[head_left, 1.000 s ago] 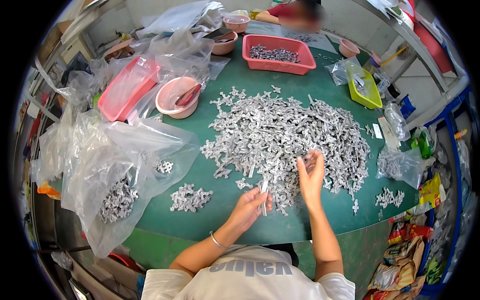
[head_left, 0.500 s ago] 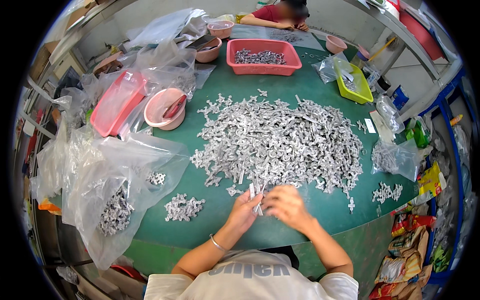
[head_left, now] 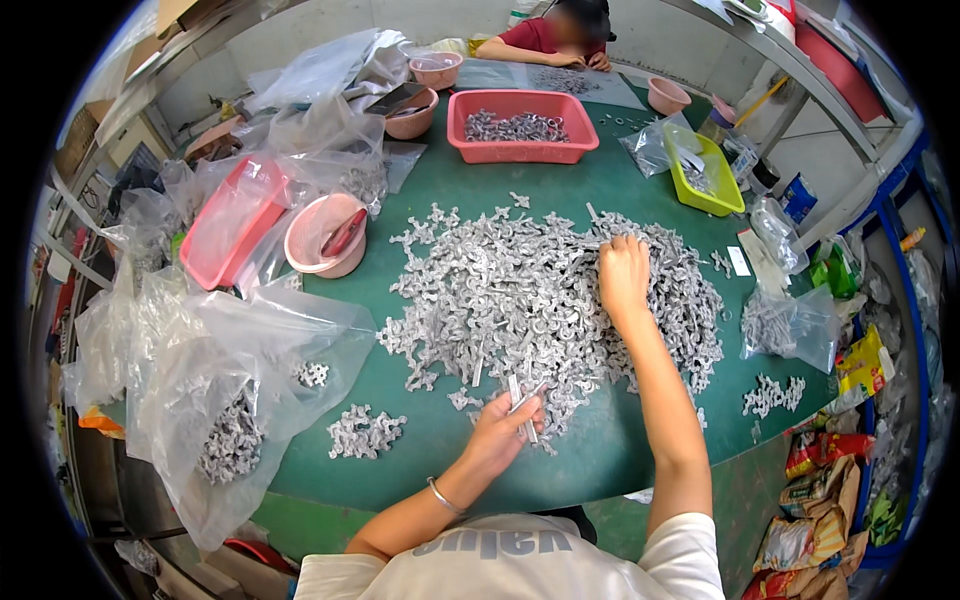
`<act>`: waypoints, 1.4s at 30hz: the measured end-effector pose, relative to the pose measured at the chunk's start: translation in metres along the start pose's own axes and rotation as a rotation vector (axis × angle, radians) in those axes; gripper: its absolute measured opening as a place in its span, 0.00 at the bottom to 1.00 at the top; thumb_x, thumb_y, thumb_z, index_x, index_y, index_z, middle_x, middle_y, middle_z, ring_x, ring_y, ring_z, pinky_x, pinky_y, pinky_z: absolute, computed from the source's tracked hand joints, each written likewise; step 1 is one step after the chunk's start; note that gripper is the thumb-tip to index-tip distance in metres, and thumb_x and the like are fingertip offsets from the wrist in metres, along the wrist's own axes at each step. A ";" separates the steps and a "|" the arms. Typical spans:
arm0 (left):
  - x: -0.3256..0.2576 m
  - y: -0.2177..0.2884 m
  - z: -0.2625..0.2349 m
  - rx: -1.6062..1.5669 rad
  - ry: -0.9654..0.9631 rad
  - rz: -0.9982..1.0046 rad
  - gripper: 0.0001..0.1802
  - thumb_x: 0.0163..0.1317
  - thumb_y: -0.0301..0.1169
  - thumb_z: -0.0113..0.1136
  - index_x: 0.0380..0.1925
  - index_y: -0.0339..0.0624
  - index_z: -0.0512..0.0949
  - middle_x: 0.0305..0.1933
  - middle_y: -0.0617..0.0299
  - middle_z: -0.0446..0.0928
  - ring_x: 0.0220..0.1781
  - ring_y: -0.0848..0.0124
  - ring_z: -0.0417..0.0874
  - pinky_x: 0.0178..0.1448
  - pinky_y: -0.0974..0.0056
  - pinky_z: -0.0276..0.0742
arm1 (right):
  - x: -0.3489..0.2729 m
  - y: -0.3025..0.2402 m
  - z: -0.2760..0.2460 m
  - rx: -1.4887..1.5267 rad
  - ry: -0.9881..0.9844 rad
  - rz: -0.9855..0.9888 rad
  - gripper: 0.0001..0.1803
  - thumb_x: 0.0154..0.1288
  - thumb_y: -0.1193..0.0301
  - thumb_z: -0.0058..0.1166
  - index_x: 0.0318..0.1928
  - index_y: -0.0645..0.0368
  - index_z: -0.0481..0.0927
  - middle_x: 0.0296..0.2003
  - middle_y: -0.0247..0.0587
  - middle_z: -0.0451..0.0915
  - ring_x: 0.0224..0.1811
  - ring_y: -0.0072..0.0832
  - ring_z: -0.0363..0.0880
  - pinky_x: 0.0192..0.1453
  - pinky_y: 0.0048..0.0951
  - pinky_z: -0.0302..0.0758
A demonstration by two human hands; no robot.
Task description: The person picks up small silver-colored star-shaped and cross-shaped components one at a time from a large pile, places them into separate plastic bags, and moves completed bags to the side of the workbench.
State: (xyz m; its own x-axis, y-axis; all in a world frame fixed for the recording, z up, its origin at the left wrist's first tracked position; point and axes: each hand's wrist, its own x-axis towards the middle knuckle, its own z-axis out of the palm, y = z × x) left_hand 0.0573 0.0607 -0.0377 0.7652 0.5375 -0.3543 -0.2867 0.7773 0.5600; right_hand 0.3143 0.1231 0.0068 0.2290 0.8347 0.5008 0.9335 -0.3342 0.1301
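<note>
Left hand [head_left: 505, 430] grips thin metal strips [head_left: 522, 402]; right hand [head_left: 622, 272], fingers curled, digs into the cast-parts heap [head_left: 520, 300]. Tangled pieces could snag and scatter off the green table [head_left: 420, 440].

White short-sleeved shirt [head_left: 520, 565], thin bracelet [head_left: 441, 496] on left wrist.

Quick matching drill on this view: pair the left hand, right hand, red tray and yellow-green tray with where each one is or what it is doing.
Things:
1. left hand
2. right hand
3. red tray
4. yellow-green tray

States:
A. far side of the table, holding grey metal parts
B. resting on top of the big pile of metal parts
C. right of the red tray, near the table edge
D. at the near edge of the pile, gripping thin metal pieces

Pairs: 1-D, 2-B, 3-A, 4-C
</note>
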 end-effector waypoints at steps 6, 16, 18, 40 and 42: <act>0.010 0.010 0.006 -0.019 0.019 -0.023 0.16 0.61 0.26 0.49 0.49 0.34 0.68 0.39 0.60 0.73 0.37 0.73 0.74 0.44 0.68 0.72 | -0.015 0.007 -0.016 0.013 -0.083 -0.170 0.05 0.44 0.77 0.49 0.23 0.62 0.77 0.25 0.44 0.74 0.36 0.35 0.72 0.43 0.32 0.66; 0.025 0.019 0.018 -0.004 -0.052 -0.017 0.20 0.61 0.23 0.47 0.53 0.34 0.63 0.42 0.56 0.74 0.40 0.70 0.76 0.47 0.65 0.73 | -0.019 0.028 -0.027 0.615 -0.014 0.057 0.06 0.46 0.84 0.51 0.28 0.67 0.78 0.27 0.49 0.75 0.34 0.44 0.74 0.40 0.37 0.71; 0.027 0.020 0.017 -0.010 -0.068 -0.016 0.20 0.61 0.24 0.47 0.53 0.34 0.63 0.43 0.56 0.74 0.41 0.69 0.76 0.48 0.64 0.74 | -0.015 0.026 -0.040 0.683 -0.010 0.111 0.04 0.46 0.84 0.53 0.27 0.68 0.78 0.27 0.50 0.75 0.32 0.45 0.74 0.38 0.36 0.71; 0.040 0.034 0.014 -0.067 -0.030 0.007 0.17 0.61 0.25 0.49 0.51 0.39 0.66 0.47 0.54 0.74 0.42 0.70 0.77 0.45 0.66 0.76 | 0.007 -0.011 -0.002 0.369 -0.147 -0.269 0.09 0.47 0.80 0.53 0.32 0.57 0.80 0.36 0.37 0.75 0.41 0.36 0.68 0.45 0.33 0.63; 0.037 0.037 0.013 -0.095 -0.023 0.013 0.17 0.62 0.25 0.48 0.51 0.39 0.66 0.47 0.53 0.74 0.42 0.70 0.77 0.45 0.66 0.76 | 0.013 -0.011 -0.003 0.401 -0.248 -0.318 0.08 0.47 0.79 0.53 0.31 0.57 0.79 0.36 0.37 0.76 0.41 0.35 0.68 0.45 0.31 0.63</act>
State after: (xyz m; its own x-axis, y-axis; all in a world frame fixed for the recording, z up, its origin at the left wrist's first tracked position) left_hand 0.0828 0.1052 -0.0209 0.7742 0.5406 -0.3293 -0.3490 0.7986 0.4903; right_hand 0.3059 0.1365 0.0148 -0.0673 0.9610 0.2684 0.9878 0.1020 -0.1178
